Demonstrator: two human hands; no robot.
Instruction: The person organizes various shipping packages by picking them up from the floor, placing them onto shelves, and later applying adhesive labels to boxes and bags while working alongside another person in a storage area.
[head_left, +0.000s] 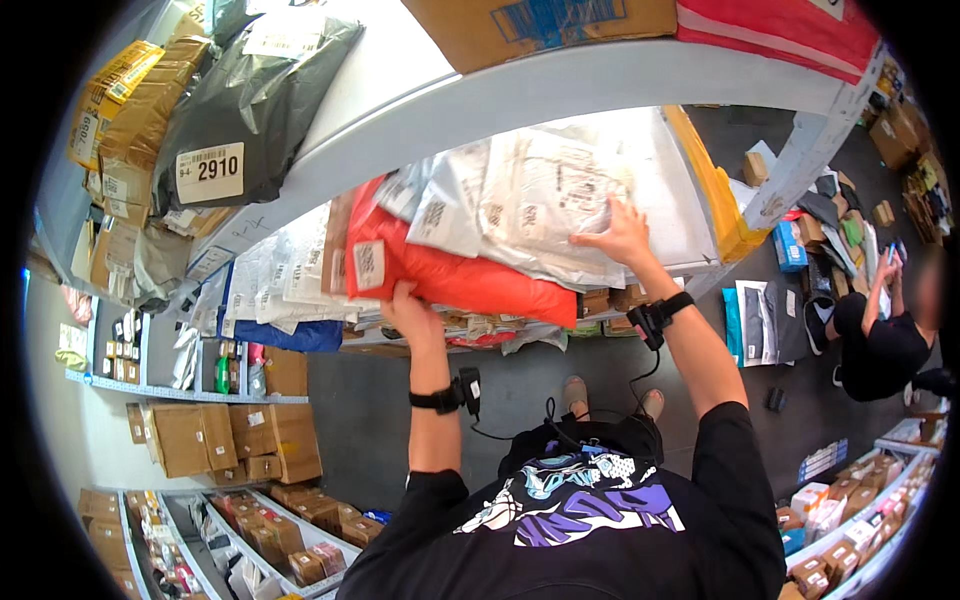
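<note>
My left hand (411, 311) is at the front edge of a red plastic mailer bag (457, 281), its fingers at the lower edge of the bag; whether they grip it cannot be told. My right hand (619, 231) lies with spread fingers on a white plastic mailer bag (551, 184) at the right end of a row of parcels on the shelf. Between the hands, more white mailers (442, 217) lean over the red one. A brown parcel (337, 247) stands just left of the red bag, beside further white mailers (289, 274).
A metal shelf beam (555, 79) crosses above my hands. A large dark grey mailer (255, 120) lies on the upper shelf. Yellow wrapping (712, 195) covers the shelf's right side. Another person (885, 337) sits low at the right near floor parcels. Cardboard boxes (191, 439) stand lower left.
</note>
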